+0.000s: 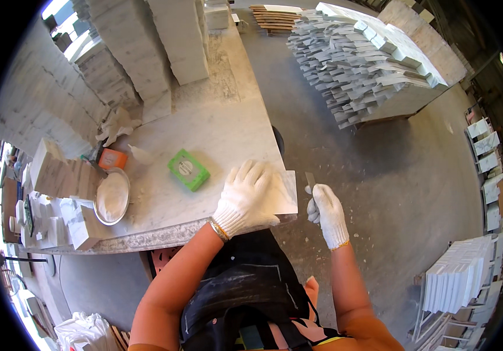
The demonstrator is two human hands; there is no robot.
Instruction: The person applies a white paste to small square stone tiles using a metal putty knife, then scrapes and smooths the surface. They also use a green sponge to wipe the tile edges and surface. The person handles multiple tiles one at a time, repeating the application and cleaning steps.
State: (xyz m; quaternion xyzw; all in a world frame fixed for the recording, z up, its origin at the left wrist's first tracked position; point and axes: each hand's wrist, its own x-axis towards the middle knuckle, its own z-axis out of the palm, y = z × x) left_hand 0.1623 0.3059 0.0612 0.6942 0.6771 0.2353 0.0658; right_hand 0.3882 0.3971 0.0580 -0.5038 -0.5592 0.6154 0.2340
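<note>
A white marble tile (286, 193) lies at the right corner of the stone-topped table, its right edge jutting slightly past the tabletop. My left hand (248, 193), in a white knit glove, rests flat over it with the fingers stretched out. Just off the tile's right edge, my gloved right hand (326, 213) pinches a small flat grey strip (310, 179) that points up and away; its exact kind does not show. To the left of my left hand sits a green box (189, 170).
A metal bowl of white powder (113, 196) and an orange box (113, 158) stand at the left, near a crumpled glove (117, 126). Tall stacks of marble slabs (128, 52) line the table's back left. Across the floor stands a large stack of tiles (368, 70).
</note>
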